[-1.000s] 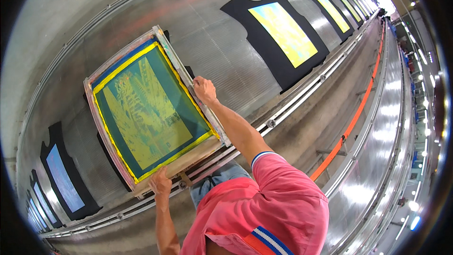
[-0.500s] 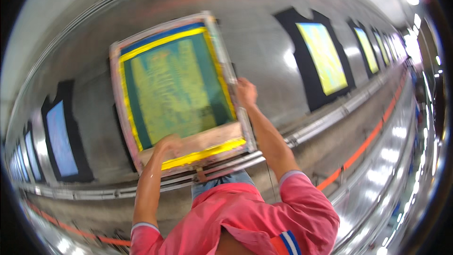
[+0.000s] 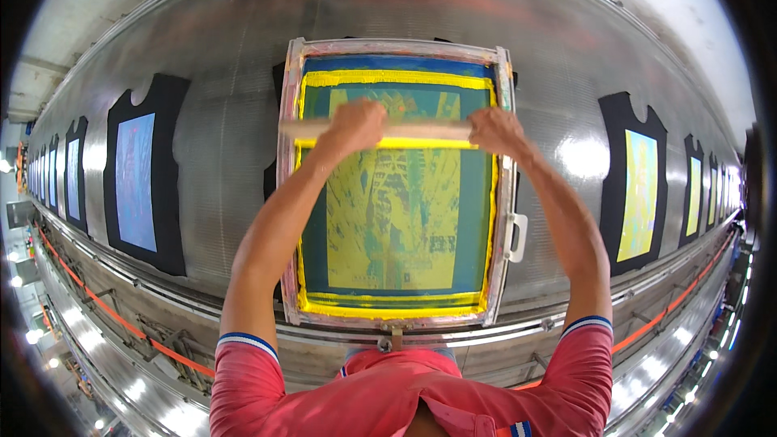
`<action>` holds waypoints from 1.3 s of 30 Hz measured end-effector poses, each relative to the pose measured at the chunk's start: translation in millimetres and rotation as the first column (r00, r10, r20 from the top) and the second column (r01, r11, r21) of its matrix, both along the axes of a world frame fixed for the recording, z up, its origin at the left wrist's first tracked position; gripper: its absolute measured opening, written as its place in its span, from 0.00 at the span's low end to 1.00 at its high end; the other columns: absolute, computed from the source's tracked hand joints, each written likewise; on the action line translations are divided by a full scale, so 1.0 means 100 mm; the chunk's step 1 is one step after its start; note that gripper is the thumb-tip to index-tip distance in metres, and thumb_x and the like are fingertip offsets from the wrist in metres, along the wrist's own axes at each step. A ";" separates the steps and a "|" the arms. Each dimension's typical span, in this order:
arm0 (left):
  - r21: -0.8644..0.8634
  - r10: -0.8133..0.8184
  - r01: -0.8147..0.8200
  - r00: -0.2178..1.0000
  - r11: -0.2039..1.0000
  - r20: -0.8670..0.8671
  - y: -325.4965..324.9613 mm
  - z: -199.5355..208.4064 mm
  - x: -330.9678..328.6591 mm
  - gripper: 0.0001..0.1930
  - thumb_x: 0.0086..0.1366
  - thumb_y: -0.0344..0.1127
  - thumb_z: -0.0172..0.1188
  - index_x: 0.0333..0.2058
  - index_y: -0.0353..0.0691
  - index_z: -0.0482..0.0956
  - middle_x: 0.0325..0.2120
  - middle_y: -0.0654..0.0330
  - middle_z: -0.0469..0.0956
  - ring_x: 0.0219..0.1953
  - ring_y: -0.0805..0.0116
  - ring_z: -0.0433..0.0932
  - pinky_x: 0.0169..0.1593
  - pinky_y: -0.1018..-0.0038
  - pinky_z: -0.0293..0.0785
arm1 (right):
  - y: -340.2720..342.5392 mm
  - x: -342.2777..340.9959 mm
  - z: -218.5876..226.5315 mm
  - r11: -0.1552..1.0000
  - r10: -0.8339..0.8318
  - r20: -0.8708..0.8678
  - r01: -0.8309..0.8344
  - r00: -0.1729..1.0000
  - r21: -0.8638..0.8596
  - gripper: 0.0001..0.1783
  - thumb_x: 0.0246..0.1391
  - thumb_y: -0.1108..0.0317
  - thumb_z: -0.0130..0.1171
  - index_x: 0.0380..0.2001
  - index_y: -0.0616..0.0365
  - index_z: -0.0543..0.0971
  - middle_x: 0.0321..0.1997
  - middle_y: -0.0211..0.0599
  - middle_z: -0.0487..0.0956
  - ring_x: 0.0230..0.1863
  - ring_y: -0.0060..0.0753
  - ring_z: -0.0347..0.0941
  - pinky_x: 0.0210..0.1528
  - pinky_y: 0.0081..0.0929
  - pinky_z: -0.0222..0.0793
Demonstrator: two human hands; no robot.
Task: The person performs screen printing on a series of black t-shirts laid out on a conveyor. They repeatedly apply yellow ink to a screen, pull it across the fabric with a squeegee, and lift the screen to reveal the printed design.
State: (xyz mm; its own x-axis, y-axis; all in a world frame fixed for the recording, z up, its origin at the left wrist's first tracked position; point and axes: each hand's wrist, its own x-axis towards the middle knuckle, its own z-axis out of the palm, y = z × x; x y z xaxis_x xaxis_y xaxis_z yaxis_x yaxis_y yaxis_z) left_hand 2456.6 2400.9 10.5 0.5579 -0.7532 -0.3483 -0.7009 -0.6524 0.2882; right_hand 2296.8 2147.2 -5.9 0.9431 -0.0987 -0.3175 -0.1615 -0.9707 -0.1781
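A screen-printing frame (image 3: 501,194) lies flat on the metal table in front of me, over a black garment whose edges peek out beside it. Its mesh (image 3: 396,226) shows a yellow-green design with teal margins. Yellow ink rings the mesh along the frame's inner sides. Across the far part of the mesh lies a wooden squeegee (image 3: 429,130), with yellow ink along its near edge. My left hand (image 3: 360,125) is closed over the squeegee left of its middle. My right hand (image 3: 496,131) grips its right end. The garment's print area is hidden under the screen.
Black shirts with blue panels (image 3: 136,182) lie in a row to the left; black shirts with yellow panels (image 3: 639,194) run off to the right. A white handle (image 3: 516,237) sticks out from the frame's right side. A metal rail runs along the table's near edge.
The squeegee has gone from the screen's near end to its far part. My right hand has left the frame's right side and now holds the squeegee too. The view has turned and steadied.
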 end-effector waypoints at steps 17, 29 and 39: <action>-0.011 0.071 -0.071 0.945 0.997 0.320 0.16 -0.32 1.15 0.14 0.52 0.33 0.62 0.39 0.46 0.88 0.27 0.52 0.84 0.30 0.56 0.84 0.40 0.61 0.80 | -0.44 0.82 -0.28 0.997 -0.022 0.283 0.043 0.959 -0.067 0.12 0.47 0.75 0.57 0.36 0.55 0.85 0.36 0.38 0.84 0.35 0.42 0.81 0.39 0.39 0.77; 0.043 0.089 -0.098 0.979 0.994 0.184 0.87 -0.26 0.00 0.17 0.51 0.30 0.60 0.41 0.48 0.87 0.25 0.53 0.84 0.27 0.56 0.83 0.37 0.63 0.79 | 0.27 -0.39 -0.31 1.000 -0.015 0.313 0.021 0.950 -0.014 0.04 0.51 0.76 0.56 0.27 0.57 0.80 0.28 0.34 0.79 0.33 0.37 0.79 0.36 0.37 0.77; -0.179 0.099 -0.073 0.985 0.981 0.143 2.06 -0.65 -1.49 0.19 0.49 0.27 0.57 0.42 0.45 0.86 0.35 0.54 0.84 0.35 0.54 0.84 0.40 0.62 0.79 | 1.20 -1.87 -0.24 0.997 -0.022 0.347 -0.006 0.938 0.082 0.03 0.50 0.76 0.56 0.24 0.59 0.77 0.26 0.38 0.77 0.35 0.41 0.79 0.48 0.39 0.77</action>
